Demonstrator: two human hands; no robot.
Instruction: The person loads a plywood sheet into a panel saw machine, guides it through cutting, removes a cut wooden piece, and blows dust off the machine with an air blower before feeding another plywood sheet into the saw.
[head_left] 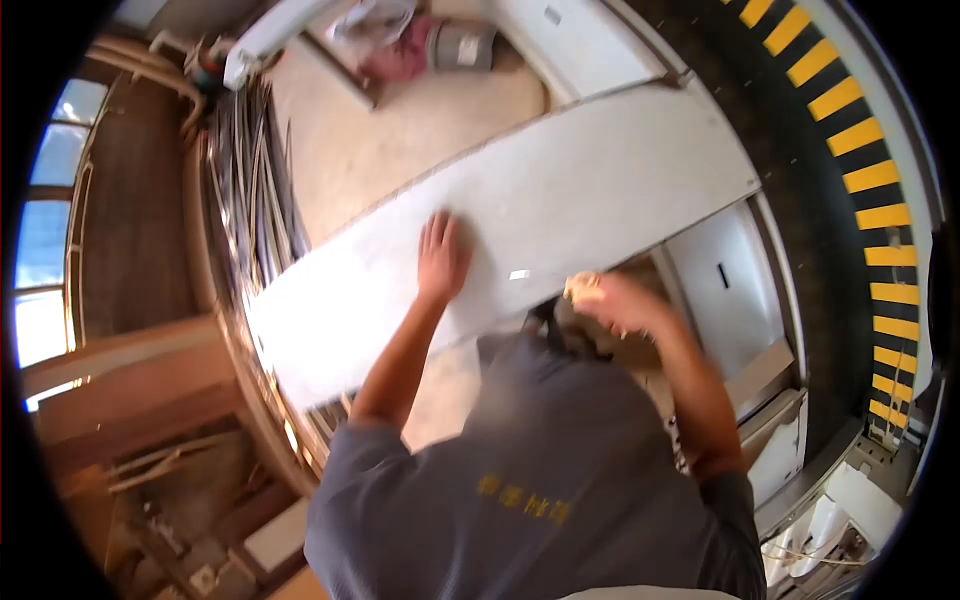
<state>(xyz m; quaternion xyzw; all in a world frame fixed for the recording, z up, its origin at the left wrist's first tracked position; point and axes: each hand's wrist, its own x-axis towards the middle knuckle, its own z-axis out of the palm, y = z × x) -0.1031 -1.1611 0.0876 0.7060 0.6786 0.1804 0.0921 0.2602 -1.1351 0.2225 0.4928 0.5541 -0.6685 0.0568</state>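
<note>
A long white panel (590, 165) stretches across in front of my body. My left hand (442, 262) lies flat on it, fingers stretched out and pointing away from me. Near the panel's close edge, my right hand (625, 303) is closed around a crumpled, pale yellow cloth (582, 287), which bulges out past the fingertips. Between the hands, nearer the cloth, a small bright white patch (519, 274) shows on the panel.
Long thin strips (258, 180) are bundled at the panel's left end. A grey bucket (462, 47) stands on the floor beyond it. To the right, white cabinet-like panels (722, 270) border a dark strip with yellow-and-black striping (880, 215).
</note>
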